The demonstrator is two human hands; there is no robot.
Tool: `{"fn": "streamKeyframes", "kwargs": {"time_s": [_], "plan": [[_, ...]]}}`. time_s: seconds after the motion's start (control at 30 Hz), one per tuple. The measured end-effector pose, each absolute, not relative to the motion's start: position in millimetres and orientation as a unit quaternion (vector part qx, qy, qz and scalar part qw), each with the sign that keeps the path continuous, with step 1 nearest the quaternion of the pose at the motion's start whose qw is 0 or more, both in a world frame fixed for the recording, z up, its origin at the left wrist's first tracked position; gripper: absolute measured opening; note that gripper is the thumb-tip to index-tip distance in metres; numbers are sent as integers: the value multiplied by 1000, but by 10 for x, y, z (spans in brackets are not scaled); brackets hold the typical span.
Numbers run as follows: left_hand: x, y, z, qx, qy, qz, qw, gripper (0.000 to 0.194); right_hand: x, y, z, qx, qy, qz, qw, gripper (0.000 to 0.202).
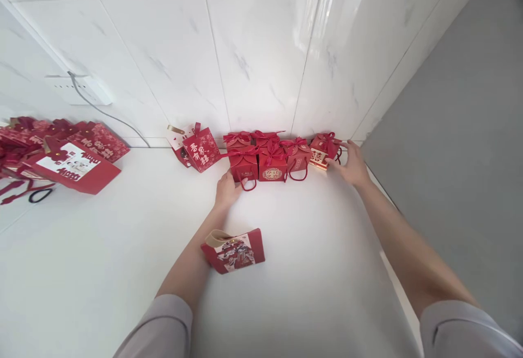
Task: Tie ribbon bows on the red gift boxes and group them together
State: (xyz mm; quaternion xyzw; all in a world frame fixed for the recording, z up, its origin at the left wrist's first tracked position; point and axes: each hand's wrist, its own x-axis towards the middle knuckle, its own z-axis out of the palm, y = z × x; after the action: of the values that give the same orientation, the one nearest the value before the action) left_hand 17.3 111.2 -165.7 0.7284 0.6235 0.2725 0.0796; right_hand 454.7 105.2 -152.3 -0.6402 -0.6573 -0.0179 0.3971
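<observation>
Several small red boxes with ribbon bows stand in a cluster against the tiled wall. My left hand touches the lower left of the front-left red box, its thumb by the cord handle. Beside that box is one with a round gold emblem. At the right end, my right hand has its fingers around the side of a red and cream box, thumb at the front and fingers behind. A red box with a printed picture lies near my left forearm.
Two tags or bags, one a red square, lean on the wall left of the cluster. A pile of red gift bags lies at the far left, below a socket with a grey cable. A grey panel borders the right.
</observation>
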Motion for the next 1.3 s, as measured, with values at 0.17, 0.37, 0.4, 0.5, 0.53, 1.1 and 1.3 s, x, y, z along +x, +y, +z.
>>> {"fn": "streamKeyframes", "kwargs": {"time_s": [0.17,0.37,0.4,0.5,0.53,1.1,1.3], "plan": [[161,1132,-1668,725,622,285,83,61,4552,1556,-1378,-652,-685,58,320,105],[152,1143,-1697,721,621,296,85,63,4765,1515,-1339,-667,-679,100,291,102],[153,1142,-1699,721,621,296,85,63,4807,1409,-1335,-668,-679,104,287,100],[161,1140,-1704,719,623,296,85,63,4876,986,-1295,-655,-691,131,275,95],[165,1140,-1704,718,624,297,85,63,4869,834,-1269,-637,-710,141,267,94],[80,1186,-1740,661,541,478,206,72,3503,1089,-1743,-506,-649,308,478,122],[61,1202,-1730,646,516,498,262,63,3255,1049,-1879,-494,-624,286,534,112]]}}
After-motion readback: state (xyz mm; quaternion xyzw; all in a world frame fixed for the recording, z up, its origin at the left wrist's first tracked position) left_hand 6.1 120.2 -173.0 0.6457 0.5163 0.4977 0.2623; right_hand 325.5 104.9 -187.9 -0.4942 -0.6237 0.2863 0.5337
